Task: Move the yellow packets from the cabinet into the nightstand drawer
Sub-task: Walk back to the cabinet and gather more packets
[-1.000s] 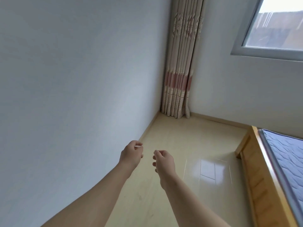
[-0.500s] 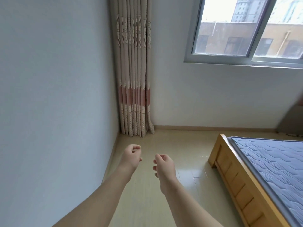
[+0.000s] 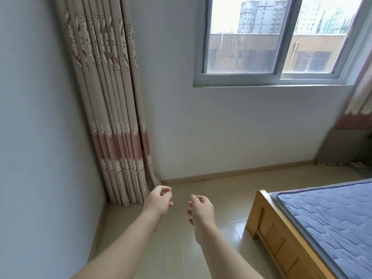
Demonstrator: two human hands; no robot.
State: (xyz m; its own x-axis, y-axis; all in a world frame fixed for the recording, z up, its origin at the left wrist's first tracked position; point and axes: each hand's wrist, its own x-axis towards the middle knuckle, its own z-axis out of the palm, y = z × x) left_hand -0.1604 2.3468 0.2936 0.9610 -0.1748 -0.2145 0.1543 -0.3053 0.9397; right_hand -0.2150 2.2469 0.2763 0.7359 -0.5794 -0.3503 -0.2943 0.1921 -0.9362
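My left hand (image 3: 159, 201) and my right hand (image 3: 201, 208) hang side by side in front of me over the beige floor, a short gap between them. Both have loosely curled fingers and hold nothing. No yellow packets, cabinet or drawer show in the head view. A grey piece of furniture (image 3: 342, 146) stands at the far right by the wall; only its side is visible.
A wooden bed frame (image 3: 281, 244) with a blue quilted mattress (image 3: 332, 216) fills the lower right. A patterned curtain (image 3: 112, 109) hangs in the left corner. A sliding window (image 3: 277, 39) sits in the far wall. Bare floor (image 3: 211, 190) lies between bed and wall.
The view has swung to the right: the curtain moved left in frame, and the window, bed and grey furniture came into sight. Both hands kept their pose in front of me.
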